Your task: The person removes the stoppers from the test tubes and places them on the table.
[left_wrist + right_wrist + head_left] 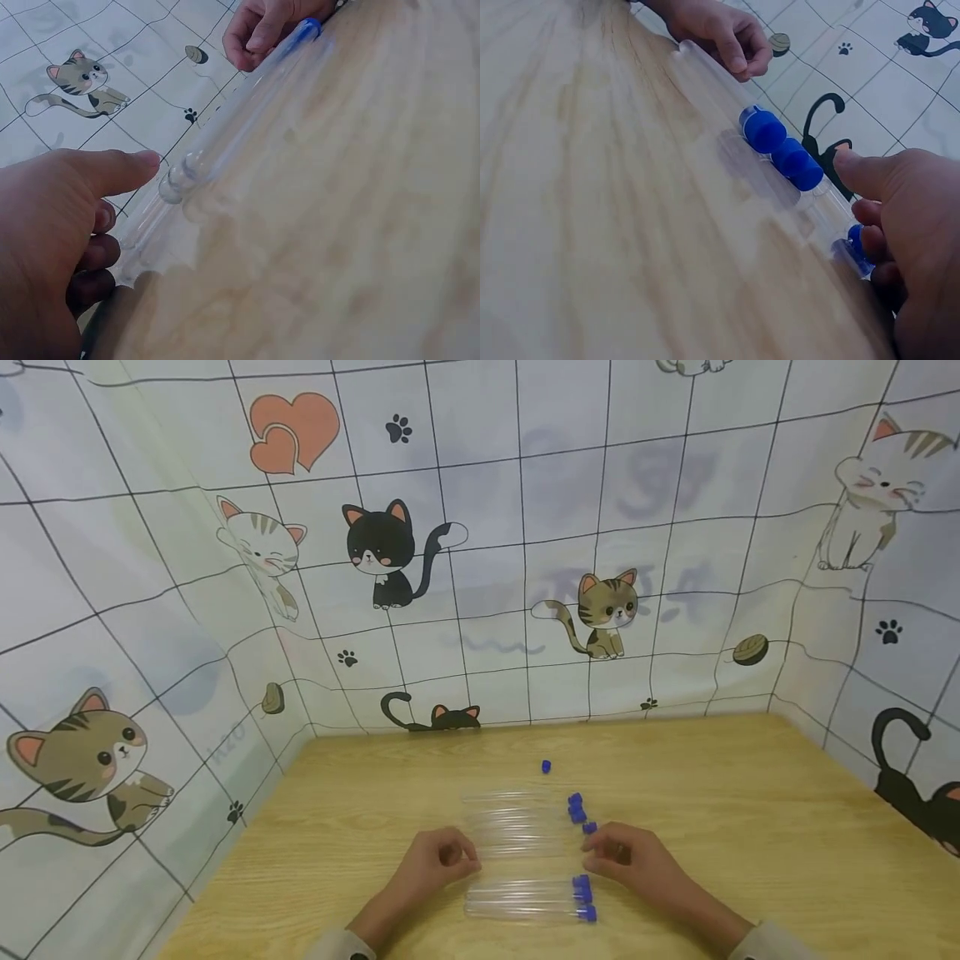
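My left hand (442, 860) is at the left ends of a row of clear uncapped test tubes (517, 825), fingers loosely bent with a gap to the thumb. Across the row, my right hand (633, 860) is beside the tubes' right ends, fingers also loosely bent. A loose blue cap (589, 827) sits right at its fingertips. Nearer me lie three test tubes (521, 900) with blue caps (764, 130) on their right ends. In the left wrist view, the thumb (131, 171) stands apart from the curled fingers, close to the rounded tube ends.
More loose blue caps (576, 808) are clustered beyond my right hand, and a single blue cap (546, 767) lies farther back. The wooden table (300, 877) meets a cat-print cloth (495, 568) at the back and both sides.
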The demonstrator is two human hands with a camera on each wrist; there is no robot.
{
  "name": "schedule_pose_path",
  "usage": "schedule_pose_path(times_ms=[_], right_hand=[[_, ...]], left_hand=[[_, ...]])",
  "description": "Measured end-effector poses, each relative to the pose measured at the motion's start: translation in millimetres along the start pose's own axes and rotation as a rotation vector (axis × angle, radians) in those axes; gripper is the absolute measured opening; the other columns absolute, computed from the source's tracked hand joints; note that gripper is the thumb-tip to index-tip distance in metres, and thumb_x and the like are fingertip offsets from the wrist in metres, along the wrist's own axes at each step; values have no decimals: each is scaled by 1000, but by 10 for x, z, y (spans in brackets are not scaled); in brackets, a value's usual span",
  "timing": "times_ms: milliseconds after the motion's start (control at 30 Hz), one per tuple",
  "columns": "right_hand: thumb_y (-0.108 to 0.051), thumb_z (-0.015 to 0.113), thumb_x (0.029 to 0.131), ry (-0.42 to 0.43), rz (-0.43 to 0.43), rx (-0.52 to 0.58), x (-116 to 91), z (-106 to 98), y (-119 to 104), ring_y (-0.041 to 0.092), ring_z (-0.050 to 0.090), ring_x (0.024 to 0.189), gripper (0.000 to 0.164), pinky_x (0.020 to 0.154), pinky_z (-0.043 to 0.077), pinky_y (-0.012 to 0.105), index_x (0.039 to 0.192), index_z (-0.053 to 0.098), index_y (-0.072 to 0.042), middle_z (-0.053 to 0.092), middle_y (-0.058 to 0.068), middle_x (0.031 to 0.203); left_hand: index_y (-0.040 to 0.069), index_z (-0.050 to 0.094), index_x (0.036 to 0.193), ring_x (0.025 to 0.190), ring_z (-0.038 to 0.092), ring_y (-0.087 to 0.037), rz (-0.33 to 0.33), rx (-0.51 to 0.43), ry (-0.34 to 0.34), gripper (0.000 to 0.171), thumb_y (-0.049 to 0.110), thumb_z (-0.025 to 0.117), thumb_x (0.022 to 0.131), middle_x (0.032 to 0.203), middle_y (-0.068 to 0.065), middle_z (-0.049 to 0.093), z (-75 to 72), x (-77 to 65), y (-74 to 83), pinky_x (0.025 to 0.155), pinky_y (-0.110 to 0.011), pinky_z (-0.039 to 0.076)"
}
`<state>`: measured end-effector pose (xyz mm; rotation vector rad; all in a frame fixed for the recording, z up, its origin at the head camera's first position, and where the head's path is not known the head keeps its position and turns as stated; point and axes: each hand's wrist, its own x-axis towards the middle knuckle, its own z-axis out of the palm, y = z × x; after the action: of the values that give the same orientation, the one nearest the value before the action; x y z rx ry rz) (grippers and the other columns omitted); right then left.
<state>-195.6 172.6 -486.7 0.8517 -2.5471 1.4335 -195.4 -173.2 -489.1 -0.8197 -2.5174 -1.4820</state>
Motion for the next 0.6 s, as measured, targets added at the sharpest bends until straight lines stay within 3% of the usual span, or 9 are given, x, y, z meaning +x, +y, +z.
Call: schedule_pose_path(times_ms=[267,600], right_hand=[[-33,71,85,-95,-29,2,26,25,-30,8,57,74,17,63,47,25,95,69,-20,61,-10,84],[-34,71,84,-113,-45,-8,23,28,-10,7,58,76,18,66,47,25,96,69,-20,62,-10,86]], left_hand=[[17,72,90,65,46,-4,-77,-45,-113,10,22,76,82,74,6,55,-18,-47,8,58,-20,41],[22,73,88,66,48,-3,-44,38,-157,11,31,75,83,74,10,57,-40,-24,-7,58,-19,41]])
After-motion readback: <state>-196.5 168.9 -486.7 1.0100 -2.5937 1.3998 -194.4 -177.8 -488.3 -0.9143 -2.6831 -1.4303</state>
